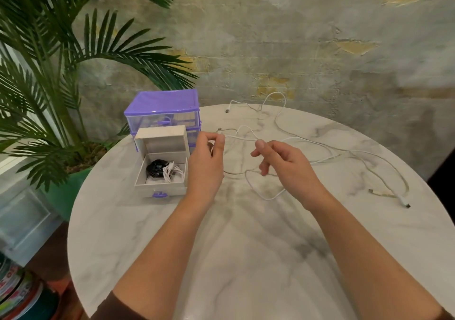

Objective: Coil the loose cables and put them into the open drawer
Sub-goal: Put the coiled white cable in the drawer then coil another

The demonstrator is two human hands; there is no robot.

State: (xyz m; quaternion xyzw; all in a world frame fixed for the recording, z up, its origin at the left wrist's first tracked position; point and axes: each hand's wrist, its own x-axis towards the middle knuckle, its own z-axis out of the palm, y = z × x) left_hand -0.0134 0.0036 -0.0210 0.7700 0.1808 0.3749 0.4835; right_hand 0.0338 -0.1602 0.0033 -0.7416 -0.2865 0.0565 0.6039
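Both bare forearms reached from the near edge over the round white marble-patterned table (246, 258), and no readable writing showed on anything.

Landmark for places: the small purple-topped clear plastic drawer unit (163, 112) at the table's far left. Its white open drawer (161, 184) with a purple handle stood pulled out toward the camera, holding a coiled black cable (155, 168) and a coiled white cable (171, 172) side by side.

Just right of the drawer, the left hand (205, 164) was raised, thumb and fingers pinched together on a long loose white cable (317, 144) near one plug end. Farther right, the right hand (283, 162) hovered with its fingers loosely curled and apart; the cable passed under or through them, and I could not tell whether they gripped it. From the hands the cable ran mostly rightward away from the unit, in slack loops across the tabletop. A second loose white cable (275, 108) lay behind, right of the unit's top.
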